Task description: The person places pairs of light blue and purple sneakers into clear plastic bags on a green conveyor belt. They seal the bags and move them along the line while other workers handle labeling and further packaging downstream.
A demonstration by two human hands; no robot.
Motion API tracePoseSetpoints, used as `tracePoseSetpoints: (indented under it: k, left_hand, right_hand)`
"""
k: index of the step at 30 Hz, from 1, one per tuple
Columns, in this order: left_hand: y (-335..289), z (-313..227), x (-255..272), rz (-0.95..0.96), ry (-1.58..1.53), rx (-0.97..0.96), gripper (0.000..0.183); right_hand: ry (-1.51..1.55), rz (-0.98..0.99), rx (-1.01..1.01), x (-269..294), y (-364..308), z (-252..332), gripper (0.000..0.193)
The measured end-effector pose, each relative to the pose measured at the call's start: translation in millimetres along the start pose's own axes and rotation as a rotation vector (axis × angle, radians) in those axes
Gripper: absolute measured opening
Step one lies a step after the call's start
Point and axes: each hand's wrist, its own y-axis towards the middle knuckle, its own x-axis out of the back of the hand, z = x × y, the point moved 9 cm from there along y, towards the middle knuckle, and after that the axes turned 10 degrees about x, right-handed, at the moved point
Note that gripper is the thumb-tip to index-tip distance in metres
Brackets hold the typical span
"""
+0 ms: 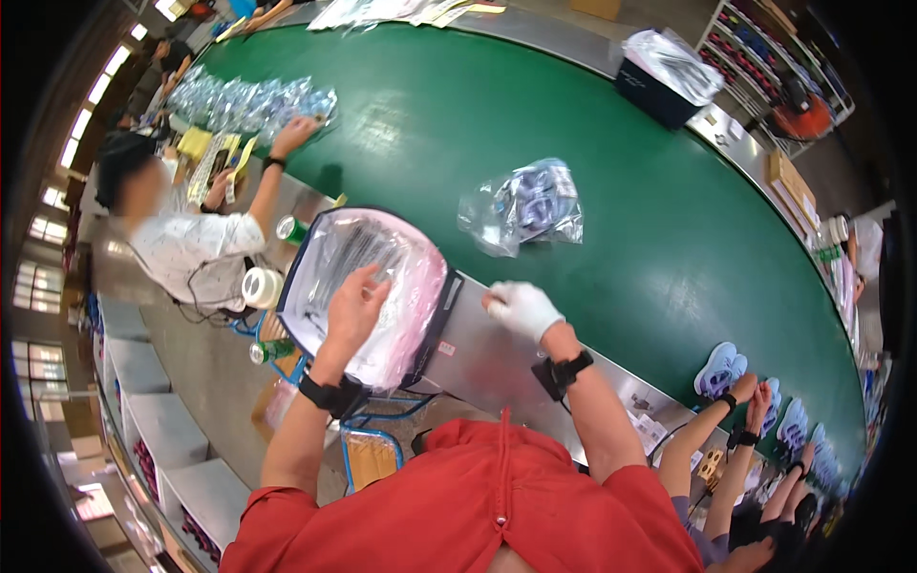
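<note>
My left hand (356,304) is bare and hovers over a dark-rimmed bin (438,329) of clear plastic bags (406,277). Its fingers are partly bent and apart, with nothing visible in them. A white glove covers most of my right hand (523,309), which is above the metal edge of the table. Those fingers are curled in, and I see nothing held there. Beyond it, on the green tabletop (401,143), lies a pair of light purple shoes (542,202) inside a clear plastic bag (497,224).
At the left, a co-worker (196,239) reaches toward a row of bagged items (248,103). Co-workers' hands touch light blue shoes (716,371) at the right. A dark box of plastic bags (659,91) stands on the far edge. Green cans (290,229) and a white-lidded container (261,286) flank the bin.
</note>
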Motion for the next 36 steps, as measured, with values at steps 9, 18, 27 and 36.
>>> tracePoseSetpoints:
  k: [9,18,27,36]
  left_hand:
    - [-27.9,101.3,-109.4,0.312,-0.123,0.280,0.049]
    - [-13.7,110.0,-108.0,0.173,-0.149,0.180,0.033]
    - [-12.6,161.9,-117.9,0.470,-0.612,0.506,0.017]
    - [-12.8,184.3,-108.3,0.775,-1.179,0.572,0.016]
  right_hand:
    - [0.043,0.145,-0.240,-56.5,-77.9,-4.4,0.027]
    - [0.017,0.133,-0.313,-55.1,-91.6,7.6,0.025]
    - [0.067,0.038,-0.262,-52.6,-80.8,28.4,0.021]
    - [0.193,-0.127,-0.035,-9.6,-28.7,119.0,0.018]
